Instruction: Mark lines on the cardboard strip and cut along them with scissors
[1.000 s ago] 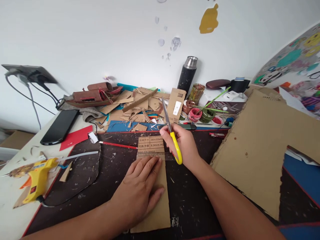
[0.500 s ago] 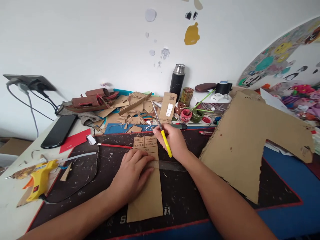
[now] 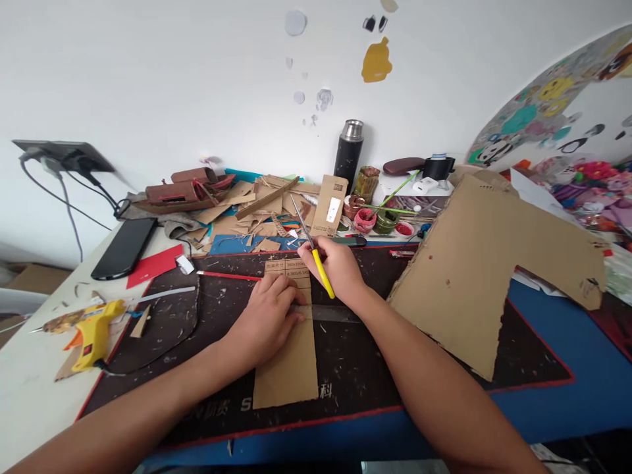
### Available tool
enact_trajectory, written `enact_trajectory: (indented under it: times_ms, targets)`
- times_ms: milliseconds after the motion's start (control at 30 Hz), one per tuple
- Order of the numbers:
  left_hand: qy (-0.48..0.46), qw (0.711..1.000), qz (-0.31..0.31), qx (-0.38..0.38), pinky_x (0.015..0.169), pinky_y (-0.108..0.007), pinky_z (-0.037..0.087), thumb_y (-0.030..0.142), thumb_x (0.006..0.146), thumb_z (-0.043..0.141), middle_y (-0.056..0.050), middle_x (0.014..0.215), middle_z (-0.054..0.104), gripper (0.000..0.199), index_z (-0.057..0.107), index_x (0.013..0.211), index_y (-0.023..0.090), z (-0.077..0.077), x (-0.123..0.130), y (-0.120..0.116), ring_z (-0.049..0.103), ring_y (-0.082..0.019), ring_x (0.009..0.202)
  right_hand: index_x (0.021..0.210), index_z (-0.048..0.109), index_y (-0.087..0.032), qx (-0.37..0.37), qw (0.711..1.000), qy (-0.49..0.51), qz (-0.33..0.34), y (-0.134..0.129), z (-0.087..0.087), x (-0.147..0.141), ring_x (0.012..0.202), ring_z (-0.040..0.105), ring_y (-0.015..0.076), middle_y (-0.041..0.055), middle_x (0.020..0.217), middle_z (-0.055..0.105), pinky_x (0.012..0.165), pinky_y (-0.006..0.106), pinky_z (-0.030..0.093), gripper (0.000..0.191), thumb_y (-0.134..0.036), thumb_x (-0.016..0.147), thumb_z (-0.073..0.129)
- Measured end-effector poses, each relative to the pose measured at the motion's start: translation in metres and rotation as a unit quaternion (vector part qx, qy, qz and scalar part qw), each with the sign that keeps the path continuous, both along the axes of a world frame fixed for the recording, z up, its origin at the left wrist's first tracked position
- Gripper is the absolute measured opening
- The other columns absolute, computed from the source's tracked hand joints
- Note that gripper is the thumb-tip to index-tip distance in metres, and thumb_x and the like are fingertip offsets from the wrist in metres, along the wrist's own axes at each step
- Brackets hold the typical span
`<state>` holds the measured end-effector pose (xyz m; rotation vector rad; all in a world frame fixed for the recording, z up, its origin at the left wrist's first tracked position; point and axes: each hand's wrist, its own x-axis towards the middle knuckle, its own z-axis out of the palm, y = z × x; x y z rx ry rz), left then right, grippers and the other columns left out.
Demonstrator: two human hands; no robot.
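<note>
A strip of brown cardboard (image 3: 286, 372) with printed text at its far end lies on the dark mat (image 3: 355, 362). My left hand (image 3: 269, 319) presses down on it, its fingers curled together over a grey ruler (image 3: 336, 313) that crosses the strip and sticks out to the right. Above the mat, my right hand (image 3: 338, 266) is closed around scissors with yellow handles (image 3: 323, 273), whose blades point away to the upper left. What the left fingertips pinch is partly hidden.
At the left lie a yellow glue gun (image 3: 96, 336) with its cord and a black phone (image 3: 124, 249). Cardboard scraps (image 3: 257, 204), paint jars (image 3: 365, 220) and a black flask (image 3: 349, 155) line the back. A large cardboard sheet (image 3: 459, 276) stands at the right.
The view has shifted slightly, so the whole scene sits a little differently. Both hands keep about the same place over the mat, with the scissors still in the right.
</note>
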<state>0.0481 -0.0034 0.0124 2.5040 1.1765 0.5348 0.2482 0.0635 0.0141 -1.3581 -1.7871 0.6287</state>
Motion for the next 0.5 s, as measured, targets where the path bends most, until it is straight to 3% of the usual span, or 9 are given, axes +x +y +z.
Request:
enact_trajectory:
  times_ms: [267, 400, 500]
  targets:
    - [0.023, 1.000, 0.012, -0.011, 0.096, -0.049, 0.052, 0.011, 0.097, 0.069, -0.007, 0.104, 0.073, 0.012, 0.065, 0.101, 0.022, 0.010, 0.001, -0.003, 0.063, -0.031, 0.106, 0.099, 0.077, -0.022, 0.015, 0.999, -0.030, 0.014, -0.003, 0.001, 0.000, 0.070, 0.073, 0.0219, 0.0056, 0.082, 0.081, 0.065, 0.028, 0.045, 0.019, -0.038, 0.105, 0.068]
    - [-0.005, 0.998, 0.018, -0.060, 0.090, -0.043, 0.053, 0.010, 0.096, 0.072, -0.004, 0.098, 0.074, 0.014, 0.066, 0.099, 0.022, 0.017, -0.004, -0.021, 0.068, -0.027, 0.097, 0.099, 0.076, -0.023, 0.014, 0.999, -0.021, 0.022, -0.004, 0.004, 0.000, 0.073, 0.074, 0.0215, 0.0057, 0.086, 0.082, 0.067, 0.028, 0.046, 0.018, -0.037, 0.104, 0.067]
    - [-0.029, 0.993, -0.010, -0.116, 0.085, -0.037, 0.054, 0.008, 0.097, 0.070, -0.001, 0.097, 0.074, 0.017, 0.067, 0.098, 0.024, 0.022, -0.009, -0.043, 0.068, -0.024, 0.094, 0.097, 0.075, -0.023, 0.020, 0.999, -0.036, 0.025, -0.005, 0.005, -0.001, 0.068, 0.069, 0.0202, 0.0045, 0.080, 0.079, 0.063, 0.029, 0.042, 0.021, -0.039, 0.105, 0.065]
